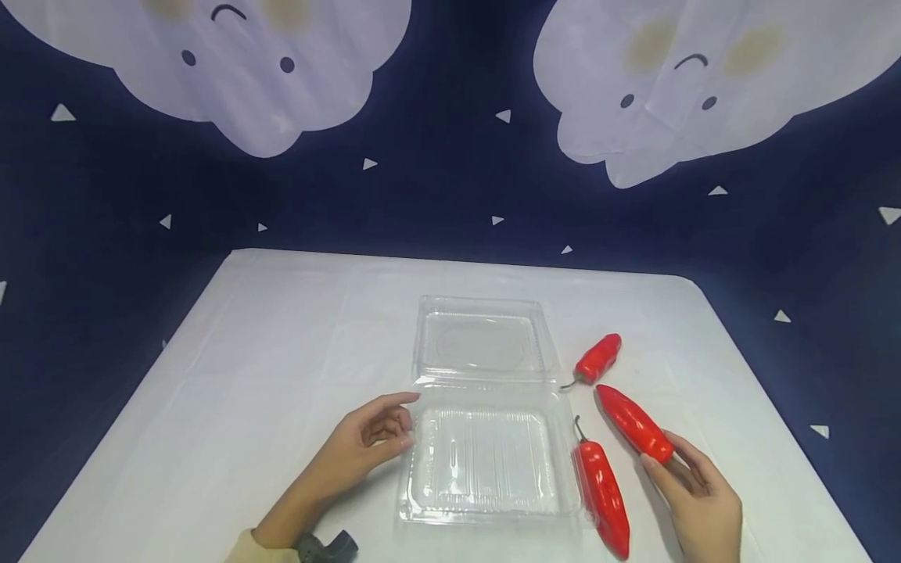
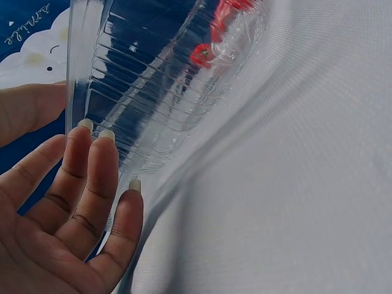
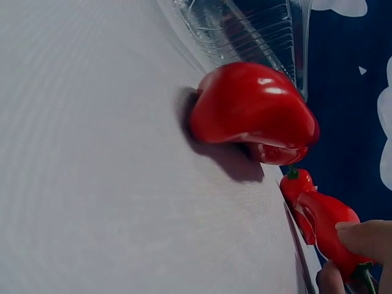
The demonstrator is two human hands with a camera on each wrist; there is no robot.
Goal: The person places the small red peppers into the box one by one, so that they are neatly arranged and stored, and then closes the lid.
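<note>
- Right grip [image 1: 704, 500] pinches red pepper [image 1: 633, 422] near stem end, likely leaving its body free.
- Left grip [image 1: 352, 450] relaxed, holding nothing, at clear container [image 1: 486, 457] edge, seemingly to steady it.
- Long pepper [image 1: 607, 500], short pepper [image 1: 598, 360] left of right grip, probably for easy reach.

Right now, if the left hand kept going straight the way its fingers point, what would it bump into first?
The left hand would meet the side of the clear plastic box first. Its fingertips look right at that edge, perhaps touching; depth is hard to judge.
</note>
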